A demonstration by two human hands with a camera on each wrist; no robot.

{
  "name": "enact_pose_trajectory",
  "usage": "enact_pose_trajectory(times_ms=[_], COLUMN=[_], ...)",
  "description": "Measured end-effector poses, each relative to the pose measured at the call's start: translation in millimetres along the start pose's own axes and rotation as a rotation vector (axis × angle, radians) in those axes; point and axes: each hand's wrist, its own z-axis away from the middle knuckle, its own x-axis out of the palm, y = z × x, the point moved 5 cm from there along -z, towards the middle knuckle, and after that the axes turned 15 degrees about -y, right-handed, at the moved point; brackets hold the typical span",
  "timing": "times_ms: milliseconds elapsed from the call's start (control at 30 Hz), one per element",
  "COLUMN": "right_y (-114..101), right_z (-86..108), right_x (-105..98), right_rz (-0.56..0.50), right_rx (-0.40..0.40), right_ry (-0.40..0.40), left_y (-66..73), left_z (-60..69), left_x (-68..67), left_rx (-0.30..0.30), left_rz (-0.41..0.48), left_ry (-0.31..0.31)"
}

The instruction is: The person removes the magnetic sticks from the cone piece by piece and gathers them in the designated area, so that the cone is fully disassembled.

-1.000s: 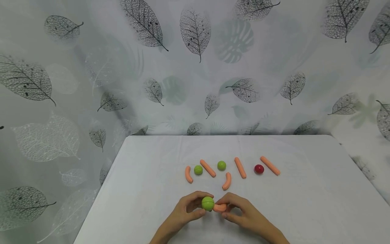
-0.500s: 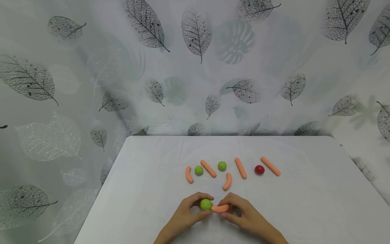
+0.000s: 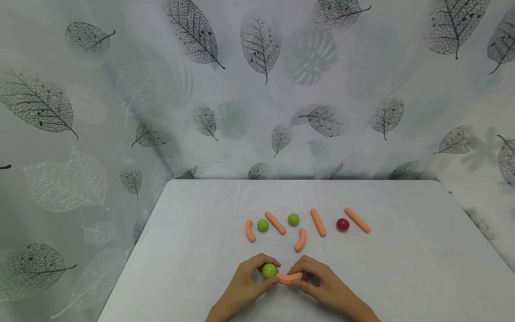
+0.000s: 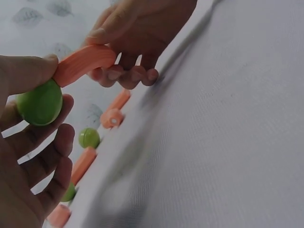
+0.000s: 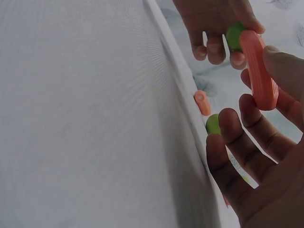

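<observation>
Near the table's front edge, my left hand (image 3: 244,281) grips a shiny green ball (image 3: 269,270) with a seam line round it. My right hand (image 3: 323,281) pinches a curved orange stick (image 3: 289,279), ribbed along its length. One end of the stick meets the ball's side. In the left wrist view the left thumb lies over the top of the green ball (image 4: 40,103), close to the joint with the stick (image 4: 85,61). Whether stick and ball are fastened is hidden. From the right wrist, the stick (image 5: 259,71) covers part of the ball (image 5: 234,37).
On the white table (image 3: 193,232) beyond the hands lie two curved orange sticks (image 3: 250,231) (image 3: 300,240), several straight orange sticks (image 3: 318,222), two green balls (image 3: 263,225) (image 3: 293,219) and a red ball (image 3: 343,224). A leaf-patterned curtain (image 3: 241,134) hangs behind.
The held green ball has shifted slightly left and down and turned, so its seam slants. The curved stick has come left with it, and more of the stick shows between the hands.
</observation>
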Motion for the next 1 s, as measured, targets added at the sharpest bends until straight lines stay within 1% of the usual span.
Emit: enact_pose_trajectory(times_ms=[100,133,267,333,400,500,633,733,833,867,933,1000], right_y=[-1,-1,-3,-3,-3,-2,-1,0,1,2,2,3], right_z=[-0.1,-0.2,-0.2,-0.1,0.1,0.3,0.9,4.8,11.8,14.5,20.1,25.4], right_x=[-1,-1,-3,-4,-4,-6,-12,-20,-29,-32,-38,-44], right_rz=[-0.009,-0.011,0.001,0.013,0.014,0.029,0.057,0.073,0.110,0.127,0.156,0.178], right_rx=[-0.006,-0.005,-0.012,-0.017,-0.007,-0.007,-0.009,0.013,0.045,0.061,0.088,0.102], right_ry=[0.006,0.009,0.032,0.043,0.045,0.045,0.050,0.067,0.094,0.104,0.119,0.135], left_y=[-0.2,-0.5,-2.7,-3.9,-4.7,-4.8,-4.3,-4.6,-5.7,-6.3,-7.9,-10.4], left_z=[0.8,1.3,4.7,6.5,7.6,8.1,9.3,10.9,12.9,13.6,15.0,16.4], left_x=[-2.4,-4.0,-14.1,-19.5,-23.5,-28.0,-35.8,-42.9,-49.2,-50.9,-53.7,-55.7], left_rx=[0.007,-0.002,-0.064,-0.097,-0.099,-0.087,-0.060,-0.038,-0.037,-0.043,-0.077,-0.131], left_rz=[-0.063,-0.086,-0.161,-0.172,-0.192,-0.235,-0.331,-0.403,-0.469,-0.482,-0.505,-0.503], left_ry=[0.015,0.025,0.100,0.134,0.153,0.157,0.176,0.202,0.226,0.233,0.245,0.252])
